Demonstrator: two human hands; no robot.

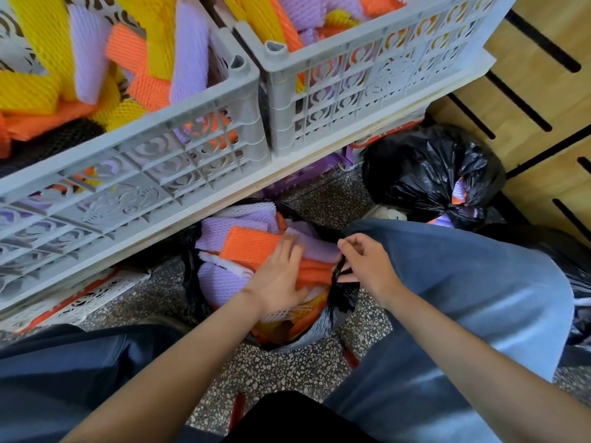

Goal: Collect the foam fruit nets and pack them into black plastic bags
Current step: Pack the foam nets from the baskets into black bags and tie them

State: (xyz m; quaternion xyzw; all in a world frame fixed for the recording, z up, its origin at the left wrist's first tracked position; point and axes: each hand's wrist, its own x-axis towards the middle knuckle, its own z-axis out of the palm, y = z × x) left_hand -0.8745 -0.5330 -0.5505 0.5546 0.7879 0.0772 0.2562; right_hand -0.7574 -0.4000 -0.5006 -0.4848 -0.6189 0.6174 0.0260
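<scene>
On the tabletop (287,174) at my far left, the left crate (137,161) holds a loose heap of yellow, purple and orange nets (48,43). Below the tabletop's edge, on the floor (287,372) between my knees, the bag (343,295) stands open, stuffed above its rim with more purple, white and orange pieces.

My left hand (278,282) lies on top of that pile, fingers spread fairly straight over an orange net (252,247), pressing down and gripping nothing. Just beside it, my right hand (364,263) pinches the bag's black rim between thumb and fingertips and draws it upward. The two hands are close but not touching.

I judge the nets to be very light, soft and springy. They squash under a flat palm and will likely puff back up once the pressure comes off. Their mesh surface gives good grip, so a broad, flat hold on a whole stack should work better than plucking at single pieces.

The bag film looks thin and slick. I would take it at the rim, gathering a wide fold so the pull is not on one point, which might stretch or tear it.

Further right, the right crate (367,68) is also full of nets. Below it on the floor sits a tied bag (425,174), with a little purple and orange showing at its knot.
</scene>
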